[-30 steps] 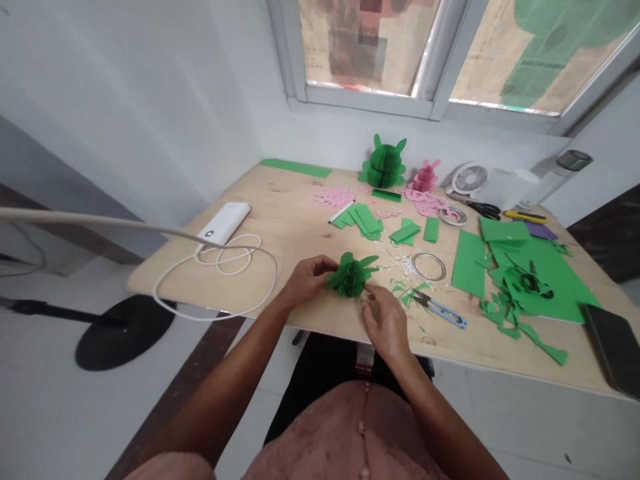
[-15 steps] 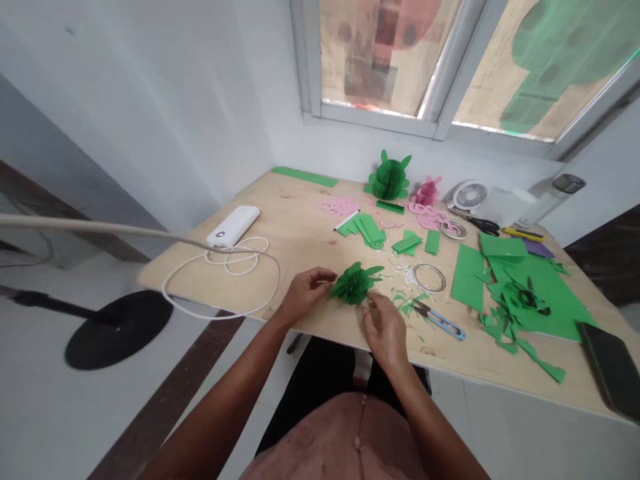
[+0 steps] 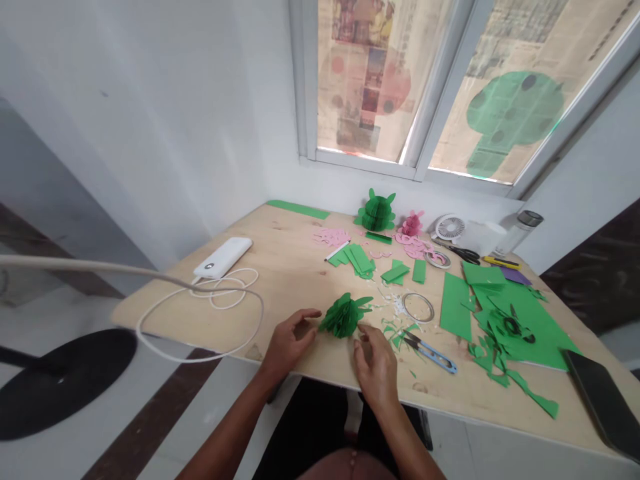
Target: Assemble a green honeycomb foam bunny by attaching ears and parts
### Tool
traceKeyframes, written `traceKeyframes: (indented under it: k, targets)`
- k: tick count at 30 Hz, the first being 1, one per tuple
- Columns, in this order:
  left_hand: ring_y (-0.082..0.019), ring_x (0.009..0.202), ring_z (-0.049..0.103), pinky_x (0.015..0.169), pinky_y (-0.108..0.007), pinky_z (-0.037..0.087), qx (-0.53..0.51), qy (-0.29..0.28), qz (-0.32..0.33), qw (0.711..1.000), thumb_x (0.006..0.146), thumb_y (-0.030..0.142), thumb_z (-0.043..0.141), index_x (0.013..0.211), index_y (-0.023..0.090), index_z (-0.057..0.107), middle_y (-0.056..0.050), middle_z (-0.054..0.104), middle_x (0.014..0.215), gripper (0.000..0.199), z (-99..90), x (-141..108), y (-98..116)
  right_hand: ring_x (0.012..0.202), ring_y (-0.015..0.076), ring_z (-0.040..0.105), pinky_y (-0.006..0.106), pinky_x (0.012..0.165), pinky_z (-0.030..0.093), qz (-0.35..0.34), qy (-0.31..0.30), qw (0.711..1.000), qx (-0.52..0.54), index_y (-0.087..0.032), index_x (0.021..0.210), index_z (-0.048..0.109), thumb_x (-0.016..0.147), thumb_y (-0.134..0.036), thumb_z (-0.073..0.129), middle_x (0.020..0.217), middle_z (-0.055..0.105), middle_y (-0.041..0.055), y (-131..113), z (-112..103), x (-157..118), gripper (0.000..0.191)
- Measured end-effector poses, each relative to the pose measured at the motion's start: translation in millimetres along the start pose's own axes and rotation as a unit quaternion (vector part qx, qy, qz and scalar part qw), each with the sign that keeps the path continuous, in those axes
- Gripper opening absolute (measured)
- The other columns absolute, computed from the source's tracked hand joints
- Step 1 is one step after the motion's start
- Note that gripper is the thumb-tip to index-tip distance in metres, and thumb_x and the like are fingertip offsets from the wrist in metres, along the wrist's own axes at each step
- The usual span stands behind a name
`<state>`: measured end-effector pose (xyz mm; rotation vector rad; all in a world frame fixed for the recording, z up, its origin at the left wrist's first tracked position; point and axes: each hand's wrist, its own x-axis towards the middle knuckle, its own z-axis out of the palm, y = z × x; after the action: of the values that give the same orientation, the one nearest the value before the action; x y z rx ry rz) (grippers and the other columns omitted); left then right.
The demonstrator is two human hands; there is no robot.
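Observation:
A small green folded-paper figure with leaf-like ears or limbs sits near the table's front edge, between my hands. My left hand is at its left side, thumb and fingers apart, with a narrow gap to the paper. On its right is my right hand, fingers loosely bent and spread, fingertips close to the lower right edge; whether they touch it I cannot tell. Neither hand grips anything. Blue-handled thread snips lie right of my right hand, beside green paper clippings.
Along the wall stand a larger green paper figure, a pink one, a small fan and a bottle. Green sheets and a phone lie right. A white power bank with a looped cable is left.
Both hands have drawn slightly away from the green paper figure, the left one leaving a gap. The camera view has tilted up, so the table appears lower.

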<state>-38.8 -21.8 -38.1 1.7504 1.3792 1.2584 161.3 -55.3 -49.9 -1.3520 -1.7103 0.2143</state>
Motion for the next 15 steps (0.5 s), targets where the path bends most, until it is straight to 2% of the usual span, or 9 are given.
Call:
traceKeyframes:
  k: [10,15]
  targets:
    - [-0.020,0.090,0.069,0.085,-0.036,0.054,0.017,0.022,0.041,0.999,0.073,0.017,0.056,0.102,0.019,0.062,-0.007,0.073,0.098,0.030,4.0,-1,-7,0.086,0.0235,0.064,0.038,0.079,0.051,-0.006,0.016,1.000,-0.006,-0.017,0.106,0.062,0.085,-0.023,0.047,0.094,0.069,0.0100,3,-2,-1,0.026]
    - [-0.019,0.088,0.069,0.084,-0.034,0.054,0.020,0.015,0.049,0.998,0.073,0.016,0.055,0.101,0.019,0.062,-0.006,0.073,0.095,0.029,7.3,-1,-12,0.083,0.0225,0.064,0.037,0.078,0.051,-0.001,0.016,1.000,0.009,-0.017,0.105,0.063,0.085,-0.024,0.047,0.093,0.069,0.0104,5,-3,1,0.027]
